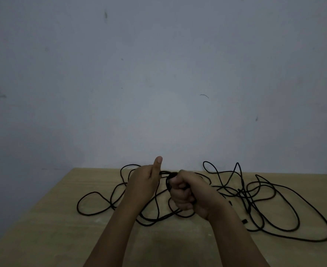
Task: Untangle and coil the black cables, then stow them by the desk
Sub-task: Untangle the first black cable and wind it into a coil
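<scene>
Black cables (286,201) lie in loose tangled loops across the wooden desk (49,224), from the left loop (93,204) to a big loop at the right. My right hand (185,193) is clenched in a fist around a small bundle of coiled cable, held above the desk's middle. My left hand (144,180) sits just left of it with the thumb pointing up, its fingers curled round strands that run across to the bundle. A small connector (245,221) lies on the desk at the right.
A plain grey-blue wall rises right behind the desk's far edge. The desk's left edge runs diagonally towards the lower left, with dark floor beyond it. The near part of the desk shows bare wood.
</scene>
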